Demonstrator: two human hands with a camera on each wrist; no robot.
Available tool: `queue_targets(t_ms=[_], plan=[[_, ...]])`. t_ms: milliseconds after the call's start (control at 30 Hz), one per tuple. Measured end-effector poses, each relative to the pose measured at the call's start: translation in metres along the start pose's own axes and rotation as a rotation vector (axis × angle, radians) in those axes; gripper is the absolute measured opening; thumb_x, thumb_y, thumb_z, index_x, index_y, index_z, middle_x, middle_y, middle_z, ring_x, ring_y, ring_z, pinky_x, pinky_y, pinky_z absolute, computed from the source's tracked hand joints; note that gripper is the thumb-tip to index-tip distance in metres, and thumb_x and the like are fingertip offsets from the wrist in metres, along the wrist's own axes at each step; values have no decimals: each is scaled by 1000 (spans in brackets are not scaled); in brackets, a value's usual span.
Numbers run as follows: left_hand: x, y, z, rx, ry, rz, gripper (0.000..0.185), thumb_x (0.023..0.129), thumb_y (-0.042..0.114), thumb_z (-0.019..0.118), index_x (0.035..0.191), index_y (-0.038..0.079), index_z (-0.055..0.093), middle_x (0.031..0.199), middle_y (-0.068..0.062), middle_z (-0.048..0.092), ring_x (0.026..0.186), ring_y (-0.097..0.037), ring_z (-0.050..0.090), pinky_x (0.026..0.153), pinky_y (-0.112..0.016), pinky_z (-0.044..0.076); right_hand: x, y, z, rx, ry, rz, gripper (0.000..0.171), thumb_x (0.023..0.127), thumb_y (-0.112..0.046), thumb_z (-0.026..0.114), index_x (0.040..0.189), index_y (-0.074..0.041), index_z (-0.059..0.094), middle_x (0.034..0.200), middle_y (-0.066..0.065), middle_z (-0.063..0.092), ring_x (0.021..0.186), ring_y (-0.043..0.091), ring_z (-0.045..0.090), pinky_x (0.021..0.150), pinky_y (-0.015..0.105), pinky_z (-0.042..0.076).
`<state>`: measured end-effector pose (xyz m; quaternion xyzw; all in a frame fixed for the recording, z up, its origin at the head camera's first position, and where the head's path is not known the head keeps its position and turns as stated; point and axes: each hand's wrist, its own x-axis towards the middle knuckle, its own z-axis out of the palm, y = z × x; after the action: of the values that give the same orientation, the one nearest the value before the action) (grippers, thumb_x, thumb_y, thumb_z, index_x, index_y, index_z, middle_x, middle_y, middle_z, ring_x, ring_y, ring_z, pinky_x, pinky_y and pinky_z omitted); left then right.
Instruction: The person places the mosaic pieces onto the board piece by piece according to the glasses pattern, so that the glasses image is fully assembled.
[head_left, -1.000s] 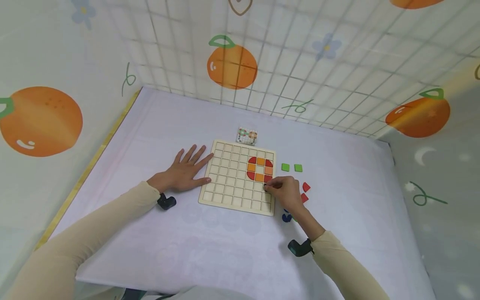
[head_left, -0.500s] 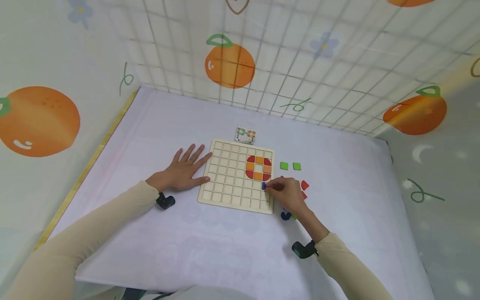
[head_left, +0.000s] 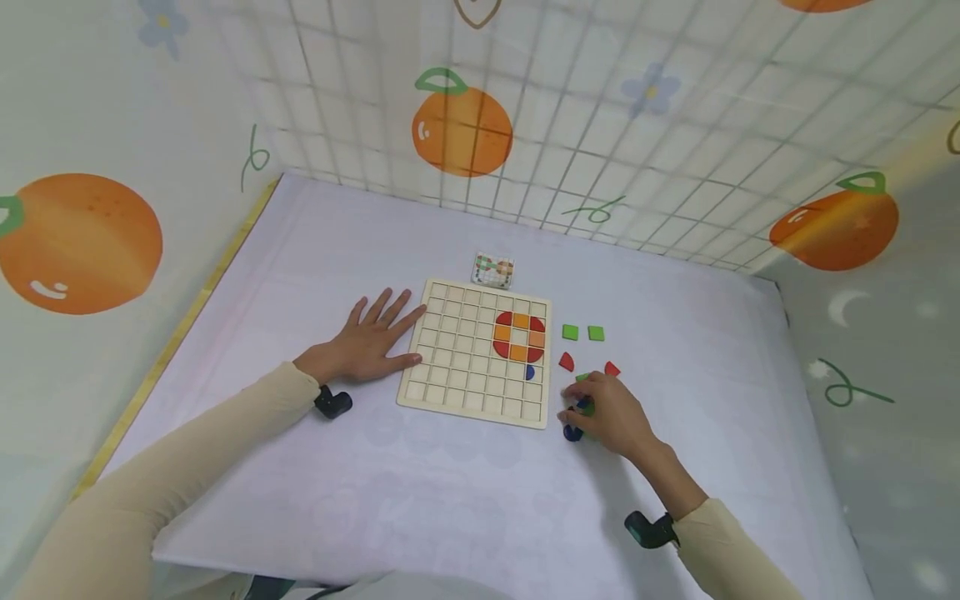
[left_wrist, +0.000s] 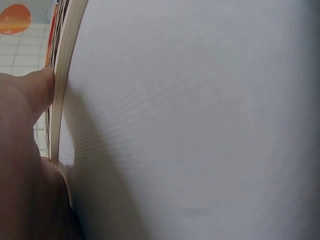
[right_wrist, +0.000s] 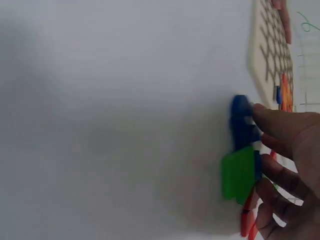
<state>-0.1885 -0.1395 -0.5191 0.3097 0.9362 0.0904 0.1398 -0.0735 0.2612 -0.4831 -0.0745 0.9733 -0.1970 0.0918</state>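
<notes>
The left hand lies flat with fingers spread, thumb and a fingertip at the left edge of a pale wooden grid board. Set in the board at right is a ring of red and orange tiles. Just below that ring sits a blue half-round tile in a square. To the right of the board, the right hand reaches over a small group of blue tiles, thumb and fingers apart around them. In the right wrist view, the thumb is right at blue tiles, beside a green tile.
Behind the board lies a small pattern card. Two green square tiles are right of the board, with a red quarter-round tile nearer and another red tile beyond the right hand. A printed curtain hangs behind the white tabletop.
The right hand has left the blue half-round tile in a board square below the ring and moved right and nearer, over the loose blue tiles. The left hand stays in place.
</notes>
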Motion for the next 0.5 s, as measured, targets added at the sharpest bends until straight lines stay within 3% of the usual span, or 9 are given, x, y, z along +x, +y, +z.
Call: queue_targets(t_ms=[167,300,500], plan=[[-1,1,-2,2,2,-3,86,94,73,29,160,24,3,164,-10,-9,147,-35,-14,112,-61,-8,-14,8,1,-40,37,-38,30,78,-21,86,104,-9,78,92,0,66,85,18,59,77,36,54],[-1,0,-2,-18,5,-4,85,95,71,32,160,23,5,164,-11,-8,147,-35,-14,111,-62,-8,-16,10,2,30,52,-25,28,78,-8,85,104,-7,76,91,0,69,84,17,62,78,37,56],[0,-1,0,-29,8,3,86,94,73,32,160,25,4,164,-10,-9,147,-34,-15,111,-61,-10,-12,9,-1,113,8,13,28,81,1,79,108,-7,74,93,1,67,84,18,58,77,35,54]])
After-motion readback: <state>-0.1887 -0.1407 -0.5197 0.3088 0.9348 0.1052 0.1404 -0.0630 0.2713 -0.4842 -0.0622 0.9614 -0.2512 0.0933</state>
